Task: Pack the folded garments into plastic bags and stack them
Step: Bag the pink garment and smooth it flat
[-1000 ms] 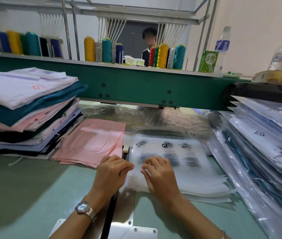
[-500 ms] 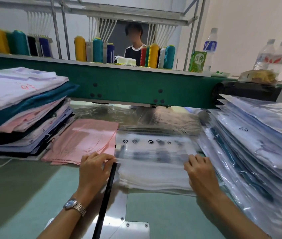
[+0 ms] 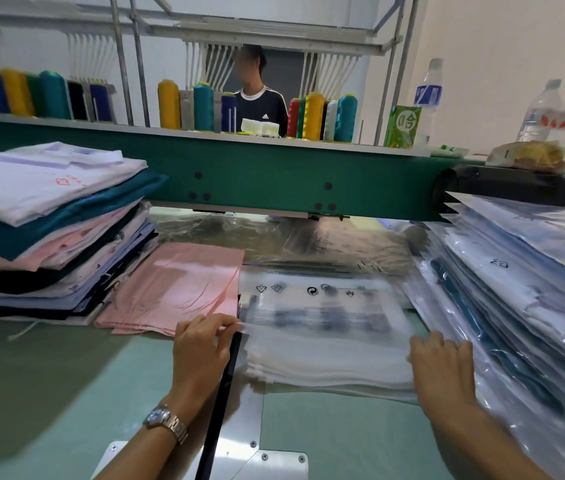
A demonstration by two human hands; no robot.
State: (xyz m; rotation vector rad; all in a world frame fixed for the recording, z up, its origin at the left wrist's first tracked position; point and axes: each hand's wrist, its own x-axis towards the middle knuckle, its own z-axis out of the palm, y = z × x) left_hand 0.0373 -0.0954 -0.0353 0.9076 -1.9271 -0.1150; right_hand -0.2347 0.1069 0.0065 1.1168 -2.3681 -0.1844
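Note:
A pile of empty printed plastic bags [image 3: 326, 344] lies flat in front of me on the green table [image 3: 49, 393]. My left hand [image 3: 201, 344] pinches the left corner of the top bag, lifted a little off the pile. My right hand [image 3: 442, 365] grips the same bag's right edge. A folded pink garment [image 3: 177, 289] lies just left of the bags. Further left rises a stack of folded garments [image 3: 42, 230], white on top. A tall slanting stack of bagged garments [image 3: 516, 289] fills the right side.
A green machine beam [image 3: 257, 181] crosses above the table's far side, with thread cones [image 3: 312, 116] and bottles [image 3: 428, 98] on it. A person [image 3: 257, 98] stands behind it. A black bar [image 3: 220, 393] and a metal plate [image 3: 250, 445] lie near me.
My hands have spread apart from the middle of the bag's near edge to its two corners. The top bag's edge is now raised off the pile.

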